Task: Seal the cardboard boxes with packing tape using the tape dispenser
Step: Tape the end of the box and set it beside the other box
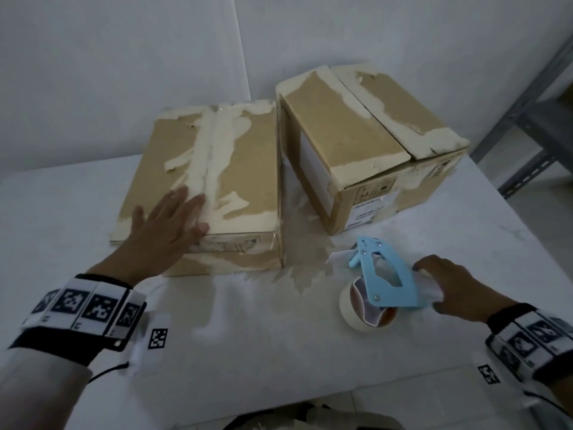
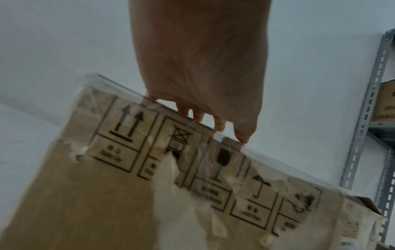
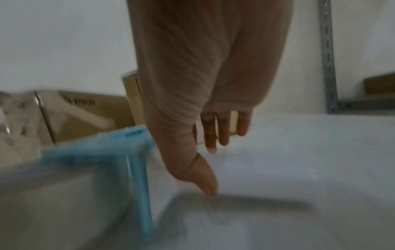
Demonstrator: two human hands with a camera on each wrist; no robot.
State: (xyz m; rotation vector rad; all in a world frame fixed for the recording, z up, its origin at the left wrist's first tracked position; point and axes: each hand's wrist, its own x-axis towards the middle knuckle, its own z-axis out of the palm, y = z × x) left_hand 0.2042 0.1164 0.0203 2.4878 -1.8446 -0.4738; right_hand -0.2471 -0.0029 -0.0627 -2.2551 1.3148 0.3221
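Note:
Two worn cardboard boxes stand on the white table [image 1: 263, 352]. My left hand [image 1: 167, 221] lies flat, fingers straight, on top of the left box [image 1: 223, 156] near its front edge and taped centre seam. From the left wrist, the fingertips [image 2: 241, 135] rest over the box's [image 2: 96, 203] top edge. The right box [image 1: 372, 128] has closed flaps with an untaped seam. The blue tape dispenser [image 1: 384, 274] with its tape roll [image 1: 359, 308] lies on the table in front. My right hand [image 1: 449, 287] is at its white handle, with fingers [image 3: 222, 132] straight beside the dispenser [image 3: 102, 152].
A grey metal shelf rack [image 1: 533, 119] stands to the right of the table and holds another box [image 2: 384, 101]. White walls close in behind the boxes. Bare table surface lies between my two arms. The table's near edge runs along the bottom.

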